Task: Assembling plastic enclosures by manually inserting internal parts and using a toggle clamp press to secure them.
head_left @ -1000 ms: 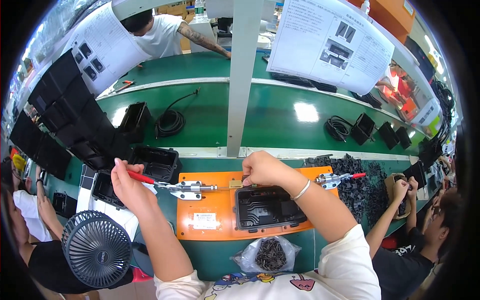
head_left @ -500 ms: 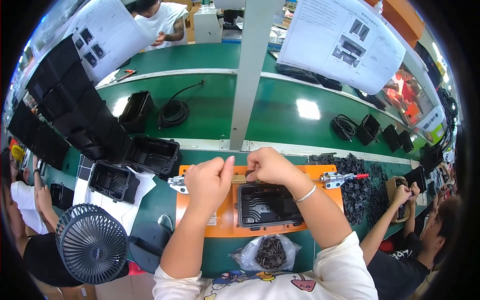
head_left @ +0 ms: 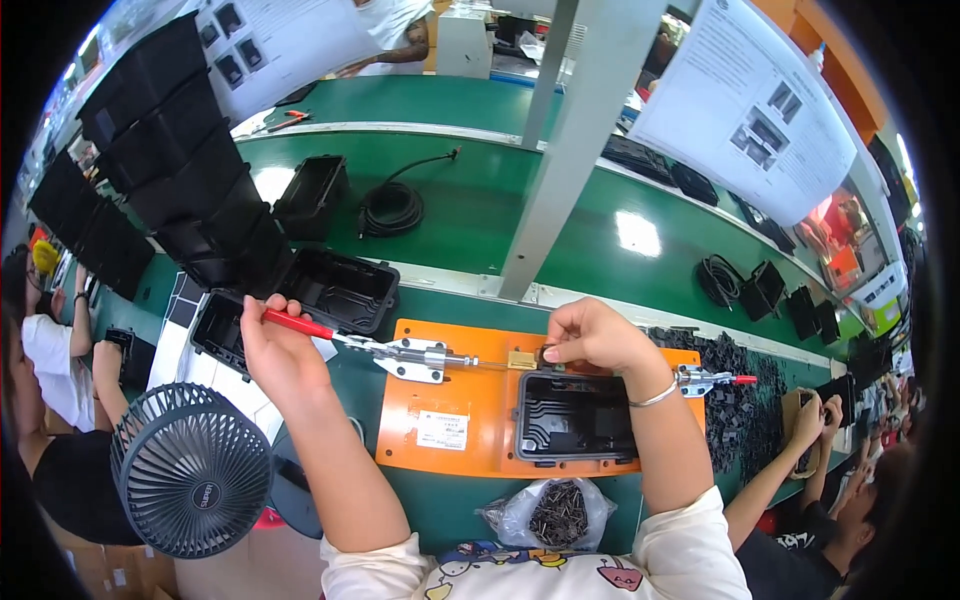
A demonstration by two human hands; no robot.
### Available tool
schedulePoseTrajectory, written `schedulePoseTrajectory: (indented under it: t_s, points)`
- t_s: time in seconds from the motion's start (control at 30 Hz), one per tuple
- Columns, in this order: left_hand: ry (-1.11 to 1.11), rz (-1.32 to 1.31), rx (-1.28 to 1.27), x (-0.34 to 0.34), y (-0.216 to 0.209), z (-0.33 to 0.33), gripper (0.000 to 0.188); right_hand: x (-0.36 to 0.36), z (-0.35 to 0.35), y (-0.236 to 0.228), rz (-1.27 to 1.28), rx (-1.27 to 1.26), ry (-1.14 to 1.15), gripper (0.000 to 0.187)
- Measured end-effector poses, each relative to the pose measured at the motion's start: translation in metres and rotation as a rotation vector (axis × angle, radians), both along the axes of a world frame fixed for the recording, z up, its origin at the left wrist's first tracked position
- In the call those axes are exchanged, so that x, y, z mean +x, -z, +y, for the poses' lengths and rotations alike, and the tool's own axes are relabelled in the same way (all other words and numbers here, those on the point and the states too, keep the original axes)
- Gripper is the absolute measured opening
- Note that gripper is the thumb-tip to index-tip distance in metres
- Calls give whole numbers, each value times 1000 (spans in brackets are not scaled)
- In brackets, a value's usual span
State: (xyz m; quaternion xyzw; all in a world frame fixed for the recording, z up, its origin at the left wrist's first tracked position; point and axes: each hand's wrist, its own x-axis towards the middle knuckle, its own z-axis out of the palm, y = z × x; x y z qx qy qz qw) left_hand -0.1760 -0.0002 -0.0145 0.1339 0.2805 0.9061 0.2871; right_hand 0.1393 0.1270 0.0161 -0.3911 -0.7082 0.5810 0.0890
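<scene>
With its fingers curled round it, my left hand (head_left: 283,345) grips the red handle (head_left: 298,322) of a toggle clamp (head_left: 418,358). That clamp is bolted to the left end of an orange fixture plate (head_left: 405,430); its rod points right at a small brass block (head_left: 521,359). My right hand (head_left: 597,338) pinches a small dark part (head_left: 549,354) beside the block, at the far edge of an open black plastic box (head_left: 575,415) set in the fixture. What the part is, I cannot make out. Past my right wrist, a second toggle clamp (head_left: 708,380) is fixed on the plate's right end.
A bag of screws (head_left: 558,512) lies in front of the fixture, and a heap of small black parts (head_left: 735,400) to its right. Stacked black boxes (head_left: 185,170) and a fan (head_left: 195,475) stand left. A metal post (head_left: 565,170) rises behind. Co-workers sit at both sides.
My left hand has moved left from beside the brass block to the left clamp's red handle. My right hand stays at the box's far edge. The whole view has shifted and tilted.
</scene>
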Motion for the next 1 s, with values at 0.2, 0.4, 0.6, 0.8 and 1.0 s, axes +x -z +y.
schedulePoseTrajectory:
  t_s: [0.2, 0.4, 0.6, 0.8, 1.0]
  points:
    - [-391, -217, -423, 3, 30, -1, 35, 2, 0, 6, -11, 18, 1, 12]
    - [-314, 578, -307, 79, 3, -14, 10, 18, -21, -23, -65, 372, 202, 17]
    - [208, 1545, -625, 147, 2, -29, 39, 85, -74, -38, -551, 817, 270, 41]
    - [410, 1819, -870, 165, -16, -19, 32, 119, -100, 8, -556, 768, 387, 32]
    - [429, 1482, -585, 153, -35, -22, 25, 111, -110, -42, -41, 726, 553, 23]
